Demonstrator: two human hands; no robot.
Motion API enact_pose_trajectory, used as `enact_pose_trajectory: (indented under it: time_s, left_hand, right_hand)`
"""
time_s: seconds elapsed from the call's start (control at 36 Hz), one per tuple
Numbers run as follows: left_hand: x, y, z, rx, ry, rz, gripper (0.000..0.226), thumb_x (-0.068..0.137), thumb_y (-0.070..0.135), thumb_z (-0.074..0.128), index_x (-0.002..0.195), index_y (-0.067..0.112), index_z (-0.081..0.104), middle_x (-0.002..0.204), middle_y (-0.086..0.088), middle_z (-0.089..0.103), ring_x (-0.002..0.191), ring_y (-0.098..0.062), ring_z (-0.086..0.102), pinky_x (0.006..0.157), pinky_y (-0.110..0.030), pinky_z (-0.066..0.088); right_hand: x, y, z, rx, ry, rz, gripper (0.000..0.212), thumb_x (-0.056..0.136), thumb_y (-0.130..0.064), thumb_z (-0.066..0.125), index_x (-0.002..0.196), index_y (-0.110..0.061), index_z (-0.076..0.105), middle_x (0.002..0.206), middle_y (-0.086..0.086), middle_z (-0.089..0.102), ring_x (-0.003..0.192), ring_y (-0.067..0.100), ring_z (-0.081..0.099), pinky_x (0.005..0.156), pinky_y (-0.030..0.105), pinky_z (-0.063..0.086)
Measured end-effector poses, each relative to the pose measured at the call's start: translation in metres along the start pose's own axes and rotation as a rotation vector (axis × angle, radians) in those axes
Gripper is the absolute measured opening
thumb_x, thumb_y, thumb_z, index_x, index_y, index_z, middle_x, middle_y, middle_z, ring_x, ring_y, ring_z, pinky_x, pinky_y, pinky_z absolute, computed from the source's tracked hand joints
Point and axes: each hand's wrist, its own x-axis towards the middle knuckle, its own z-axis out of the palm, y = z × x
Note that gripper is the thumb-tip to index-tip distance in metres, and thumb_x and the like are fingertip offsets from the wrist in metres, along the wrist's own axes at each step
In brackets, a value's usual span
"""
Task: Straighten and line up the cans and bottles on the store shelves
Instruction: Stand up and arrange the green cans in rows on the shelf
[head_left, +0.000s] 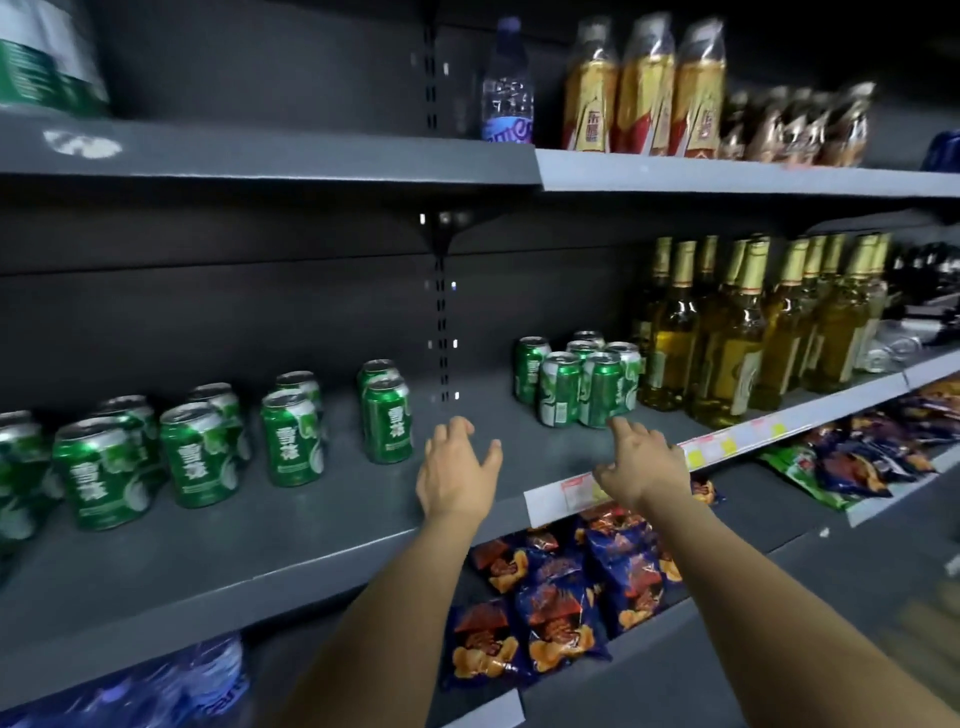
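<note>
Green cans stand on the grey middle shelf (467, 499). A tight cluster of green cans (582, 382) sits right of the centre post. Left of it a pair of cans (387, 415) stands one behind the other, and further pairs (202, 449) run off to the left, unevenly spaced. Yellow glass bottles (727, 338) with gold foil necks fill the shelf to the right. My left hand (454, 467) hovers over bare shelf between the pair and the cluster, fingers relaxed, holding nothing. My right hand (641, 465) reaches toward the cluster's front cans, fingers spread, empty.
The upper shelf (727, 174) carries a clear water bottle (506, 88), wrapped golden bottles (644, 88) and small wrapped packs. Below, snack bags (561, 608) lie on the lower shelf, with blue-wrapped water packs (156, 691) at the bottom left. Price tags line the middle shelf's right edge.
</note>
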Motion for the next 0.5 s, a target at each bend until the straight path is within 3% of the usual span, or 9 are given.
enact_pose_trajectory:
  time_s: [0.31,0.5]
  left_hand:
    - [0.081,0.03,0.087,-0.082,-0.092,-0.103,0.047,0.085,0.042,0.066,0.122,0.021,0.047,0.124,0.001,0.051,0.118,-0.02,0.048,0.085,-0.037,0.047]
    - [0.108,0.043,0.132,-0.164,-0.215,-0.139,0.079,0.079,0.04,0.073,0.142,0.018,0.03,0.144,-0.004,0.041,0.128,-0.025,0.044,0.098,-0.037,0.043]
  right_hand:
    - [0.111,0.023,0.016,0.034,0.052,0.087,0.052,0.092,-0.041,0.053,0.132,-0.012,0.036,0.135,0.01,0.047,0.126,0.03,0.043,0.098,0.04,0.039]
    - [0.156,0.04,0.036,0.231,0.064,0.137,0.074,0.088,-0.048,0.059,0.14,-0.007,0.025,0.138,0.014,0.044,0.124,0.033,0.046,0.092,0.042,0.043]
